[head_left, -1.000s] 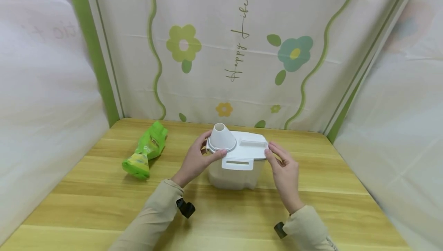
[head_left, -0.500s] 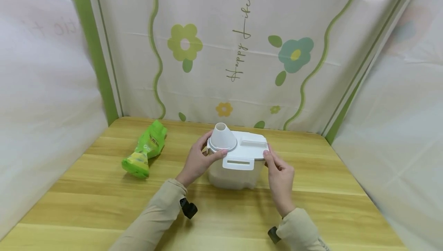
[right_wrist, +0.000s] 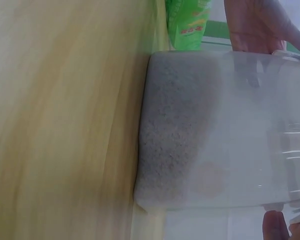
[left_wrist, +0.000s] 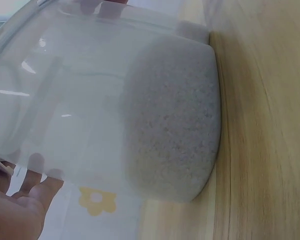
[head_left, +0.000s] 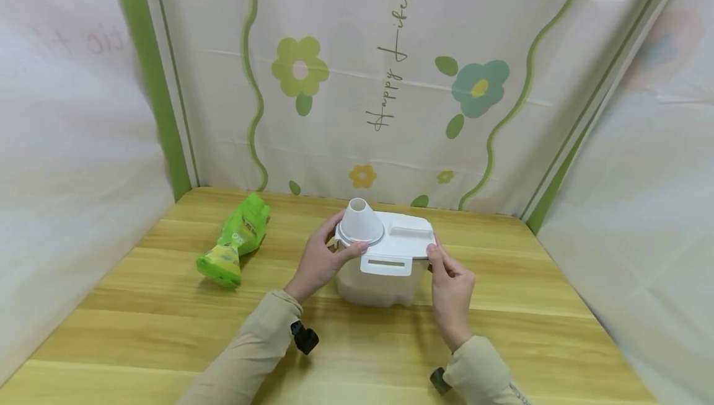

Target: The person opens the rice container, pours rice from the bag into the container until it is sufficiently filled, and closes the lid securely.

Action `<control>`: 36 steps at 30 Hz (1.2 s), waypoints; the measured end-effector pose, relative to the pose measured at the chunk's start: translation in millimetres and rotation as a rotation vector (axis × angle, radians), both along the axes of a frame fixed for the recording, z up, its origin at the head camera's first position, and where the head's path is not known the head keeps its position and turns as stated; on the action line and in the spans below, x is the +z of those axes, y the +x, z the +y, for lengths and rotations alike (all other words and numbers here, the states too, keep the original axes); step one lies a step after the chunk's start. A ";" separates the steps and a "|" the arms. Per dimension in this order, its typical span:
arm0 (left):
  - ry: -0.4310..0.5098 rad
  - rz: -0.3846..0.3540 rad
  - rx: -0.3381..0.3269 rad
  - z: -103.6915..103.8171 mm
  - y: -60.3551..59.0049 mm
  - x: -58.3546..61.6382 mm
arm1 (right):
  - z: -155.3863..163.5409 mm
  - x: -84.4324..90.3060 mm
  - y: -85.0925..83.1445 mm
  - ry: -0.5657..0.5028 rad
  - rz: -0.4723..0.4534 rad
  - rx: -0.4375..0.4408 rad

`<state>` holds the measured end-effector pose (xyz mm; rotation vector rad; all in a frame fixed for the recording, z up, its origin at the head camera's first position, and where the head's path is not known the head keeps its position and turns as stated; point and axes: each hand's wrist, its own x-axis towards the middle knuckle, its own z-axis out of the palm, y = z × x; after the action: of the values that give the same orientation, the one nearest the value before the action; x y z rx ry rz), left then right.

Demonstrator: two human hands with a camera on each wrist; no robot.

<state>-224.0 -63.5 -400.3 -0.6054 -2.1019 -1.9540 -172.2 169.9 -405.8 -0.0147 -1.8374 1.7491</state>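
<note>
A translucent plastic storage container (head_left: 374, 289) stands upright on the table, its white lid (head_left: 403, 247) on top. A cone-shaped white cup (head_left: 361, 226) sits on the lid's left part. Fine pale grains (left_wrist: 172, 120) fill the lower part of the container in the left wrist view. My left hand (head_left: 319, 263) grips the lid's left end, thumb on the front rim and fingers around the far side. At the right end, my right hand (head_left: 453, 290) pinches the lid's corner, its thumb on top and the other fingers partly hidden behind. A white side latch (head_left: 386, 265) sticks out at the front.
To the left lies a crumpled green and yellow plastic bag (head_left: 237, 240) on the wooden table (head_left: 184, 318). A printed fabric curtain (head_left: 346, 82) rises close behind the table, with fabric walls on both sides.
My right hand has moved slightly left, and its fingers have closed around the lid's right corner. The left hand keeps its hold. The container stands almost where it was.
</note>
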 end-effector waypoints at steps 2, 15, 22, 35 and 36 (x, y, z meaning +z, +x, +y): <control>0.004 -0.004 -0.001 -0.2 1.0 -0.9 | -1.3 0.7 2.0 -0.001 0.000 -0.011; 0.007 -0.011 -0.015 -4.1 0.5 3.2 | -16.3 26.4 19.9 -0.016 0.020 -0.019; 0.019 -0.019 -0.013 -4.1 -1.7 2.6 | -16.6 24.9 17.7 -0.049 0.023 -0.006; 0.039 -0.027 -0.027 -3.0 -0.3 5.7 | -18.7 24.7 16.6 -0.121 0.012 -0.017; 0.040 -0.031 -0.028 -3.1 0.0 6.0 | -17.2 21.3 14.2 -0.127 0.015 -0.012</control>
<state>-224.0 -66.6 -394.3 -0.6036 -2.0785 -2.0281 -158.0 152.8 -384.5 -0.0626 -1.7092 1.8497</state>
